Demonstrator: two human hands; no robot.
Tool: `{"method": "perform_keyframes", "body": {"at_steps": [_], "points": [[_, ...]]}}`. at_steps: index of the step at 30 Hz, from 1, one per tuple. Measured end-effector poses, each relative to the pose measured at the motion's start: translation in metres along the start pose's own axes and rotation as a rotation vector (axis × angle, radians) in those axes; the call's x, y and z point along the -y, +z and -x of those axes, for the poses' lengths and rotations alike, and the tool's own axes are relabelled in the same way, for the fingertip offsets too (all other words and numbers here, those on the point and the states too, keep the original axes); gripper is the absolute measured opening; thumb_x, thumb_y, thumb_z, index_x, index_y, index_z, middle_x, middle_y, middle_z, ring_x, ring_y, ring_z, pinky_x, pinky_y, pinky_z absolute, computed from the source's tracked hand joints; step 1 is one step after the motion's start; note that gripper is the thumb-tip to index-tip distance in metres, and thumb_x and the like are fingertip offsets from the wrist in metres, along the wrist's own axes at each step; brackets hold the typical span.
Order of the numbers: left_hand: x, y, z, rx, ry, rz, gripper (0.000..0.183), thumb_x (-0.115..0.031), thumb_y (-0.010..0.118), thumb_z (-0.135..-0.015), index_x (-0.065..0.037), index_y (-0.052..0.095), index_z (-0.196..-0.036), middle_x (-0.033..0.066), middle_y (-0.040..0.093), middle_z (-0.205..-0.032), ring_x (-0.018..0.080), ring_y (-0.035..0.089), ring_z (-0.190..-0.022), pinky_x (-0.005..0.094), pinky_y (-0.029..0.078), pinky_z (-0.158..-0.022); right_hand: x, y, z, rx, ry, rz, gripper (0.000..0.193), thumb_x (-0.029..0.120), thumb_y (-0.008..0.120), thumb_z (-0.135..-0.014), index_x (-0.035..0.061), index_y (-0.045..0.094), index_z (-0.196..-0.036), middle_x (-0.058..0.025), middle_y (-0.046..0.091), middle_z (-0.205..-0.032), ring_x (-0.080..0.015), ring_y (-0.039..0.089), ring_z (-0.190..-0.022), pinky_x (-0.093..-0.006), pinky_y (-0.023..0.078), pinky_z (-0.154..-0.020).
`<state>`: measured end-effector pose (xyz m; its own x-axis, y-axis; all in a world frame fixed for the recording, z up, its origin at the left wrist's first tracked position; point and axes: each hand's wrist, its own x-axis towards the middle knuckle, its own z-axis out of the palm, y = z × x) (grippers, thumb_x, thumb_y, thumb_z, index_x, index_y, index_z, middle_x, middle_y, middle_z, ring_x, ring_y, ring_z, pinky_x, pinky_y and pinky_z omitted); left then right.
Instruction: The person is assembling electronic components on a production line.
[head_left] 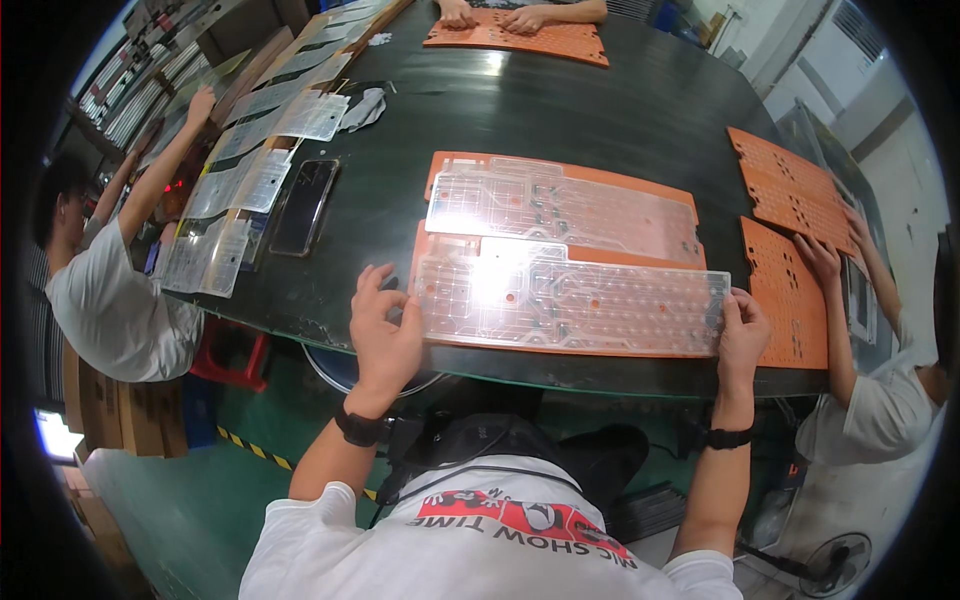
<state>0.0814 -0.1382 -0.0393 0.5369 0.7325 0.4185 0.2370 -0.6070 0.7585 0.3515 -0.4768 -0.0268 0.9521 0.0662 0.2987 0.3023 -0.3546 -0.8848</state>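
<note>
In front of me lie two orange perforated boards, the far board [565,170] and the near board [570,349]. A clear film sheet with thin printed traces [600,215] rests on the far board. Over the near board is a second clear film sheet [620,305], glaring brightly left of its middle. My left hand [385,330] pinches this sheet's left edge between thumb and forefinger, other fingers raised. At its right edge my right hand [742,325] grips the corner with thumb and fingertips. Both wrists wear black bands.
A phone [305,208] lies on the dark table [400,110] to my left, beside rows of film sheets [215,190] and a grey cloth [363,110]. Co-workers sit left, right and opposite. More orange boards [785,290] lie at right. A red stool [230,355] stands below.
</note>
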Motion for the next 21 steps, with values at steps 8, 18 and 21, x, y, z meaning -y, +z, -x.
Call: {"method": "perform_keyframes", "body": {"at_steps": [8,18,21], "points": [[0.0,-0.006,-0.002,0.057,-0.012,-0.055,0.01,-0.007,0.066,-0.077,0.001,0.062,-0.075,0.022,0.058,-0.12,0.041,0.046,-0.123,0.0447,0.038,-0.099,0.018,0.002,0.004,0.044,0.194,0.03,0.014,0.01,0.063,-0.087,-0.0038,0.065,-0.087,-0.0082,0.064,-0.096,-0.0118,0.059,-0.08,-0.0252,0.047,-0.072],[-0.038,0.0,-0.006,0.213,0.357,-0.353,0.039,-0.01,0.065,-0.077,0.002,0.052,-0.113,0.0287,0.041,-0.135,0.0454,0.034,-0.129,0.0503,0.025,-0.104,0.044,0.021,0.024,0.097,-0.335,0.364,0.025,0.01,0.061,-0.083,-0.0048,0.06,-0.103,-0.0205,0.059,-0.109,-0.034,0.057,-0.102,-0.0358,0.045,-0.088],[-0.076,0.029,0.004,0.754,0.346,-0.164,0.053,-0.022,0.068,-0.078,0.002,0.051,-0.122,0.0272,0.044,-0.133,0.0423,0.036,-0.129,0.0554,0.025,-0.105,0.073,0.051,0.038,0.289,-0.397,0.372,0.034,0.015,0.057,-0.084,-0.0052,0.056,-0.112,-0.0259,0.053,-0.123,-0.0415,0.052,-0.113,-0.043,0.041,-0.097]]}}
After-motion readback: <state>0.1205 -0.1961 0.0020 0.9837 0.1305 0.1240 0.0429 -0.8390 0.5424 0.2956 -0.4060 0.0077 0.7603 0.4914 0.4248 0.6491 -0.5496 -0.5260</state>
